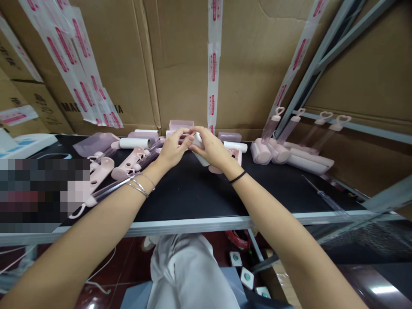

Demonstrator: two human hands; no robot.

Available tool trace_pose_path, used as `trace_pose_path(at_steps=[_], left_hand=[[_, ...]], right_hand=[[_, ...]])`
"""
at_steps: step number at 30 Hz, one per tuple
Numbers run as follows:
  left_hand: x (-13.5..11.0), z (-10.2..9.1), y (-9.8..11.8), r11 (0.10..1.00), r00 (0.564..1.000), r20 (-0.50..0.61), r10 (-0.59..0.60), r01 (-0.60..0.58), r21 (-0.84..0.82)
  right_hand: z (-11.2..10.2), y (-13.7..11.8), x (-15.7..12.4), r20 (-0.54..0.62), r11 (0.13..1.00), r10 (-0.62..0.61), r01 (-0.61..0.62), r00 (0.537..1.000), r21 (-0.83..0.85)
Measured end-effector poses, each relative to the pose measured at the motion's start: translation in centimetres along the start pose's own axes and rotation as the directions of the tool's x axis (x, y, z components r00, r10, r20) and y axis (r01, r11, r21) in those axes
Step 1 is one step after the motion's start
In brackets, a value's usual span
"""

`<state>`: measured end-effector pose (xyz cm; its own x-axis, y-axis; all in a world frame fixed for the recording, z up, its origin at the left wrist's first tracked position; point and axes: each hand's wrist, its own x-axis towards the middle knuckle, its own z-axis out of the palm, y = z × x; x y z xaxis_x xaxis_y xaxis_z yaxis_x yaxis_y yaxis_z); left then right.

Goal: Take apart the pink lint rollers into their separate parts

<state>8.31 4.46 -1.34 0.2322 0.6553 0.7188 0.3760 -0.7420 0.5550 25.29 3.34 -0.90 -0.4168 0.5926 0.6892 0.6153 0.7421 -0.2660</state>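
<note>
At the middle of the black bench, my left hand (174, 149) and my right hand (210, 148) meet around a white lint roller roll (201, 160). The right fingers curl over the roll. My left thumb and fingers pinch at its upper end, and the exact contact is hidden. A pale pink handle part (215, 169) lies under the right hand. Left of my hands are loose pink holders (128, 163), a white roll (135, 143) and clear purple covers (96, 144). Another white roll (235, 146) rests to the right.
Several lint rollers (261, 151) with heart-shaped handles stand or lie at the right. A screwdriver (328, 201) with a clear handle lies near the bench's front edge (199, 224). Taped cardboard boxes (180, 64) wall the back; a metal frame (318, 68) rises at right.
</note>
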Motion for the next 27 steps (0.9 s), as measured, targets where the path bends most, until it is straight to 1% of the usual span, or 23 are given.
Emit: trace_pose_path(at_steps=[3,6,8,9,10,12,14,15,16,18,20,22,23,27], left_hand=[[-0.1,0.0,0.1,1.000,1.000,0.020,0.015,-0.015,-0.003],[-0.1,0.0,0.2,0.999,0.999,0.044,0.012,-0.014,0.046],[-0.1,0.0,0.3,0.996,0.998,0.055,-0.008,0.003,0.086],[-0.1,0.0,0.3,0.995,0.998,0.058,-0.020,0.014,0.096],[-0.1,0.0,0.4,0.995,0.998,0.058,-0.031,0.025,0.099],[-0.1,0.0,0.5,0.995,0.997,0.056,-0.045,0.040,0.092],[-0.1,0.1,0.5,0.995,0.997,0.058,-0.048,0.042,0.093],[-0.1,0.1,0.5,0.995,0.997,0.060,-0.046,0.040,0.093],[-0.1,0.1,0.5,0.995,0.997,0.062,-0.044,0.038,0.093],[-0.2,0.1,0.5,0.994,0.997,0.064,-0.039,0.032,0.102],[-0.2,0.1,0.5,0.994,0.997,0.066,-0.036,0.028,0.109],[-0.2,0.1,0.5,0.994,0.997,0.069,-0.034,0.026,0.104],[-0.2,0.1,0.5,0.995,0.997,0.070,-0.033,0.026,0.097],[-0.1,0.1,0.5,0.996,0.996,0.085,-0.033,0.027,0.082]], right_hand=[[0.8,0.1,0.1,-0.022,0.995,0.030,-0.028,0.999,0.094],[1.3,0.2,0.1,0.043,0.982,0.113,-0.118,0.993,0.150],[1.2,0.4,0.2,0.100,0.974,0.131,-0.147,0.986,0.172],[0.9,0.7,0.2,0.110,0.974,0.131,-0.149,0.985,0.172],[0.5,1.0,0.3,0.100,0.976,0.134,-0.149,0.986,0.159],[-0.4,2.0,0.3,0.029,0.980,0.178,-0.180,0.984,0.085],[-1.2,3.3,0.3,-0.046,0.965,0.257,-0.259,0.965,-0.032],[-1.4,3.9,0.2,-0.053,0.949,0.293,-0.297,0.955,-0.102],[-1.4,4.6,0.1,-0.035,0.927,0.328,-0.328,0.944,-0.179],[-1.2,5.7,-0.1,0.086,0.867,0.412,-0.361,0.907,-0.344],[-0.8,6.5,-0.3,0.224,0.815,0.494,-0.358,0.840,-0.456],[-0.4,7.0,-0.4,0.315,0.798,0.538,-0.352,0.782,-0.489],[-0.3,7.1,-0.4,0.339,0.799,0.546,-0.353,0.766,-0.488],[-0.4,6.7,-0.3,0.373,0.809,0.551,-0.366,0.747,-0.461]])
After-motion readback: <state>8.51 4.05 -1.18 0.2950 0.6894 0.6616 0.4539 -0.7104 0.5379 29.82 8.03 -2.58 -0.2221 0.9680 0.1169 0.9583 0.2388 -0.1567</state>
